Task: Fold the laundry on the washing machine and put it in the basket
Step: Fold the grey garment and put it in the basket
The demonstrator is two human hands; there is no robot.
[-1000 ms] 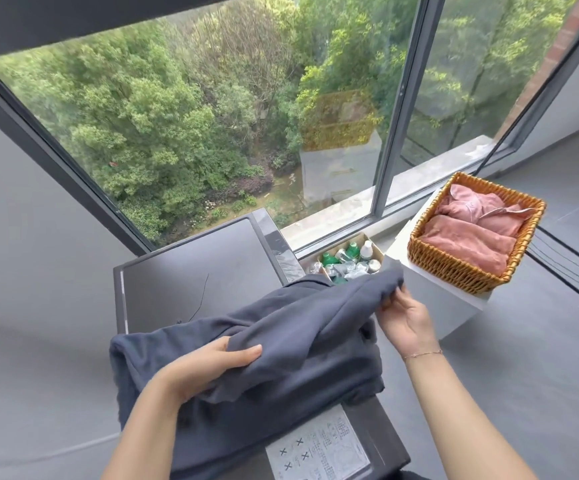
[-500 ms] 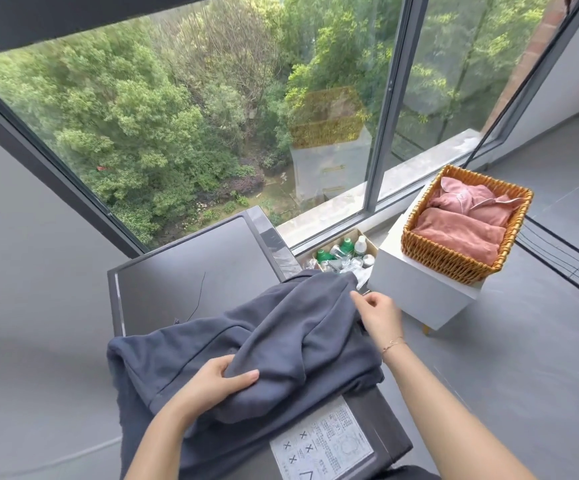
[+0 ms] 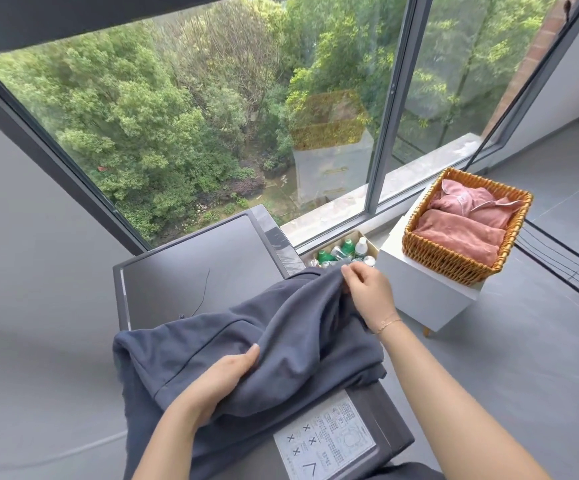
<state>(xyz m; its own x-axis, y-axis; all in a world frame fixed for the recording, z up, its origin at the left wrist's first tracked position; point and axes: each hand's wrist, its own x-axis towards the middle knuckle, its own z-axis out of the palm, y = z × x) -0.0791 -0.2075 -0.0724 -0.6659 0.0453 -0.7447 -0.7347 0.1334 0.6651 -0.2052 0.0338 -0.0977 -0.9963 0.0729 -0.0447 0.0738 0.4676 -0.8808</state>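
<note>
The person is folding a dark grey garment [image 3: 281, 344] that is lying bunched on top of the washing machine [image 3: 191, 268], low in the middle of the frame. The left hand [image 3: 217, 382] is pinching a fold of the cloth between thumb and curled fingers, while the right hand [image 3: 367, 296] is gripping the garment's far edge with its fingers closed on it, near the machine's right side. So the folding step looks to be under way, not finished: the cloth is lying rumpled, part of it hanging over the machine's left front edge. Next, I would guess, it is needing a flat lay and a clean fold before any carrying.

The wicker basket [image 3: 454, 261] is standing on a white stand [image 3: 430, 299] at the right of the frame, already holding folded pink clothes [image 3: 461, 233]. Bare machine top is showing behind the garment, giving room to spread it. A box of bottles [image 3: 346, 249] is sitting in the gap between machine and stand, just beyond the right hand.
</note>
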